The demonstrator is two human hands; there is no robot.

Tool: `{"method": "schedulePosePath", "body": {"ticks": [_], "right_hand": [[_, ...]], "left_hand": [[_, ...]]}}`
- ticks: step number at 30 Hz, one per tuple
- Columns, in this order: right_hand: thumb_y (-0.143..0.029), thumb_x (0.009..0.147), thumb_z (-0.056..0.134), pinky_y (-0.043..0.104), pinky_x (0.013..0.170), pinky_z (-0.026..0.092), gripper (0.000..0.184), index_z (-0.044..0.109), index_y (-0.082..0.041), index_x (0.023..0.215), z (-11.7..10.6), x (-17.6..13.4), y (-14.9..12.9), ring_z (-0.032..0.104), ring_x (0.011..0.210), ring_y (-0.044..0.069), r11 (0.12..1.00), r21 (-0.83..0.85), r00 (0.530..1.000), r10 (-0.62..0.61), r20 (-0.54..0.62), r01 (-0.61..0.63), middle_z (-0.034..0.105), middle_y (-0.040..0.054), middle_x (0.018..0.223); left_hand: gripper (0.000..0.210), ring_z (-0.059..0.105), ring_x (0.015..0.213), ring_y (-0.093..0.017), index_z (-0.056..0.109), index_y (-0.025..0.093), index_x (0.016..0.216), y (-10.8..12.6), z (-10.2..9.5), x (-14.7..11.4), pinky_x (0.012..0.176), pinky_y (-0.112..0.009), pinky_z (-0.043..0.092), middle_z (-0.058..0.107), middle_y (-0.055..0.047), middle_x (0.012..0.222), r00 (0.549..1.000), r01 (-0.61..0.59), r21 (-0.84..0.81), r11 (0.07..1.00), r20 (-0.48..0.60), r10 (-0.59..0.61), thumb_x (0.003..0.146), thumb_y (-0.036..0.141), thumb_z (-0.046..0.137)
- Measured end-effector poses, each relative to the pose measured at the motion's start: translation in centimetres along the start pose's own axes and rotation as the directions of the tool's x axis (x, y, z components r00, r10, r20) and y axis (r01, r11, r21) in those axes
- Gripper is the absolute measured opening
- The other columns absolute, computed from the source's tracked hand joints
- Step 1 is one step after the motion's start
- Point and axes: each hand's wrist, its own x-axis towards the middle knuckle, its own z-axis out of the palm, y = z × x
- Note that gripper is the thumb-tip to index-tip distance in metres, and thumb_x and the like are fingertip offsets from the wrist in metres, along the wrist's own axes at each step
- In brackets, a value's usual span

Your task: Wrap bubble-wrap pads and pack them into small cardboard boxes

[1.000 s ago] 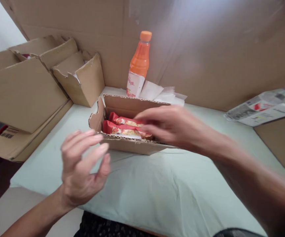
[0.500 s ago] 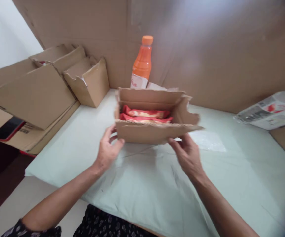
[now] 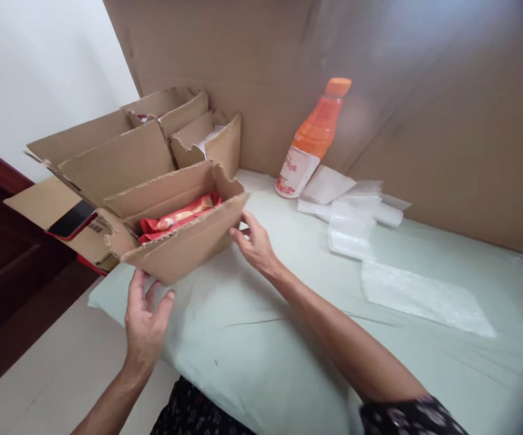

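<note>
Fingers of left hand [image 3: 144, 320] sit at near lower corner of carton [image 3: 193, 246], thumb spread; right hand [image 3: 257, 246], also spread, has its far end, probably to keep it level. Carton's between hands, walls corralling red packets [image 3: 182, 215] (top's open). Bigger boxes [image 3: 125, 163] crowd beyond left hand, likely to save space; bottle [image 3: 311, 138] stands beyond right hand, near cardboard wall [image 3: 243, 60].

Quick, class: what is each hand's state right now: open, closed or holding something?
Left hand: open, at the left end of the nearest box; grip unclear.
Right hand: open, at that box's right end; grip unclear.
</note>
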Motion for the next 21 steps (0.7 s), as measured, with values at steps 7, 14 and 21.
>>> {"method": "schedulePosePath", "body": {"ticks": [7, 14, 21], "right_hand": [[-0.03, 0.088, 0.055, 0.042, 0.113, 0.049, 0.07, 0.039, -0.012, 0.154, 7.3, 2.4, 2.6, 0.046, 0.143, 0.028, 0.999, -0.023, 0.986, 0.037, 0.16, -0.033, 0.04, 0.0191, 0.16], [-0.026, 0.085, 0.06, 0.044, 0.116, 0.045, 0.073, 0.041, -0.014, 0.154, 9.5, 2.9, 3.0, 0.042, 0.147, 0.029, 0.999, -0.034, 0.962, 0.022, 0.273, -0.013, 0.038, 0.018, 0.163], [-0.022, 0.092, 0.062, 0.037, 0.122, 0.036, 0.045, 0.061, -0.015, 0.136, 7.1, 0.4, 1.7, 0.046, 0.146, 0.022, 0.982, -0.173, 0.922, -0.004, 0.387, 0.077, 0.05, 0.0139, 0.157]], "left_hand": [[0.068, 0.04, 0.15, -0.032, 0.038, 0.032, 0.155, -2.6, 0.9, 1.9, 0.118, -0.053, 0.045, 0.04, -0.013, 0.161, 0.999, 0.036, -0.022, 0.999, 0.019, -0.036, 0.092, 0.033, 0.064], [0.071, 0.037, 0.152, -0.033, 0.04, 0.029, 0.154, -2.8, 1.2, 4.9, 0.121, -0.054, 0.042, 0.039, -0.014, 0.162, 0.996, 0.08, -0.034, 0.996, 0.042, -0.078, 0.088, 0.032, 0.069], [0.077, 0.038, 0.152, -0.034, 0.035, 0.033, 0.155, -2.8, 0.4, 5.1, 0.127, -0.061, 0.028, 0.036, -0.011, 0.165, 0.983, 0.135, -0.02, 0.991, 0.126, -0.132, 0.088, 0.037, 0.072]]}}
